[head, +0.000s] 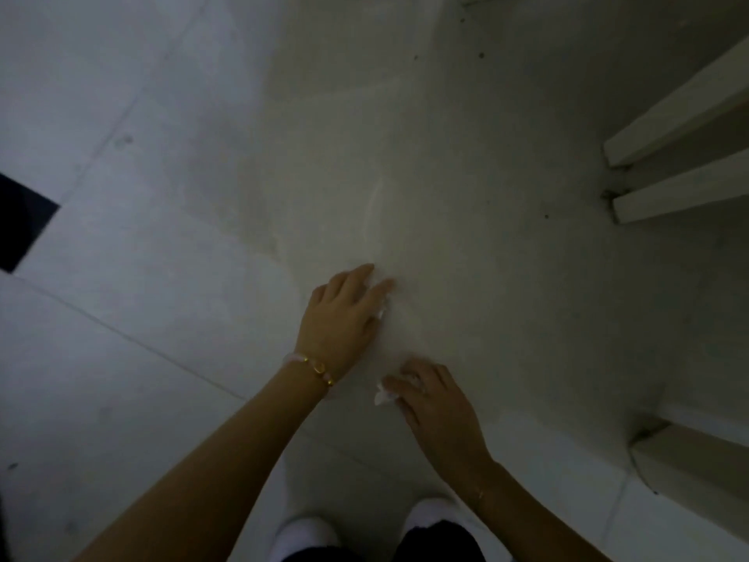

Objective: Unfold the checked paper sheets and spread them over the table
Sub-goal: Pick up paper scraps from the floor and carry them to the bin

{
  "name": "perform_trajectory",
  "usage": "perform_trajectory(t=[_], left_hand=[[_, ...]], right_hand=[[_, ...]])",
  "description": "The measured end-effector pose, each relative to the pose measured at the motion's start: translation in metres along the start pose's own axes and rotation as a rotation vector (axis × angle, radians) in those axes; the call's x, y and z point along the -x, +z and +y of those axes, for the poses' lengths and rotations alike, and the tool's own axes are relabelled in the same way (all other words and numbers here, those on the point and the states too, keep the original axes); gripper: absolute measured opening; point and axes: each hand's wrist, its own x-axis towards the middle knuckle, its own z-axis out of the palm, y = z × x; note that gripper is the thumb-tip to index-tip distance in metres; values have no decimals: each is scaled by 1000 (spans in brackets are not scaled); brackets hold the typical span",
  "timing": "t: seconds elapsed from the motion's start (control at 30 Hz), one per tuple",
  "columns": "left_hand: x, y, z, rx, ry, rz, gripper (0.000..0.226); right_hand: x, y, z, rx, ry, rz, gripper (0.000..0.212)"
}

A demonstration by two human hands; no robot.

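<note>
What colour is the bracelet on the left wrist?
The bracelet is gold with pale pink beads; the head view shows it.
</note>
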Motion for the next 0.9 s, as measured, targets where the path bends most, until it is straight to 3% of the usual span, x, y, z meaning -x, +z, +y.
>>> perform_trajectory(t=[0.1,0.17,0.27,0.37,0.43,0.47,0.6,0.83,0.9], left_hand=[[-4,9,-8,11,54,44,25],[-1,9,-13,99,1,5,26],[10,-13,-17,316,-219,5,19],[32,-53,-11,415,-406,82,12],[48,-87,-3,462,-518,109,13],[55,-105,2,496,-571,101,12],[82,-191,33,712,-737,107,5],[126,-368,112,1047,-839,66,12],[148,-420,136,1098,-866,47,9]], right_hand=[[-6,3,7,-60,-37,46,30],[-13,0,12,-113,21,7,27],[-24,-16,8,-228,231,-7,14],[-27,-51,-9,-512,526,1,9],[-29,-84,-26,-667,683,-14,3],[-30,-103,-36,-704,727,-31,11],[-26,-188,-81,-795,788,-95,21],[-10,-355,-176,-836,905,-157,6],[-1,-406,-208,-841,920,-165,12]])
